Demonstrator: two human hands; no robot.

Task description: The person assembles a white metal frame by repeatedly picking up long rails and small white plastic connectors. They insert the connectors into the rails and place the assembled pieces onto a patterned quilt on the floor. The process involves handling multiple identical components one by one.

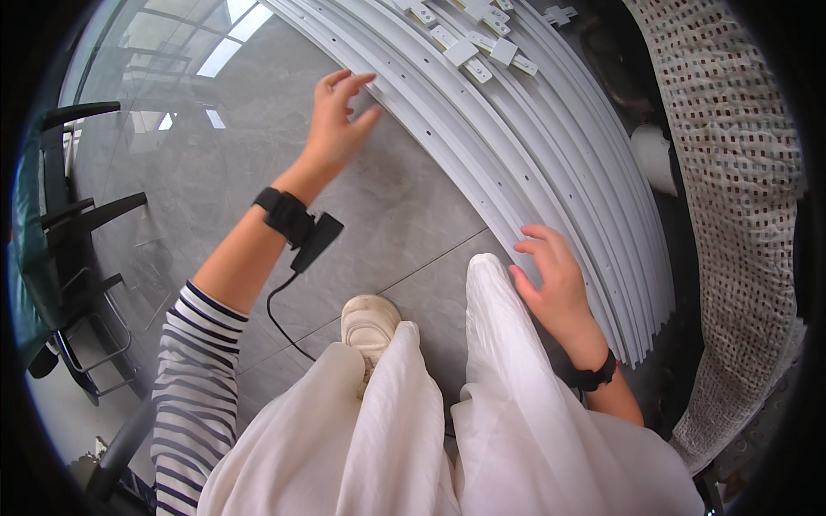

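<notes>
White rails (525, 146) already lie gathered, connectors (460, 52) seemingly unattached on top, left hand (337, 125) and right hand (555, 279) loosely spread, empty, by the rails' left edge.

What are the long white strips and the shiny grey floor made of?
White strips: maybe painted metal or plastic; smooth, satiny, with crisp ridges and small dark holes. Grey floor: probably polished ceramic or stone tile, from its bright reflections, faint marbling and thin seams.
</notes>
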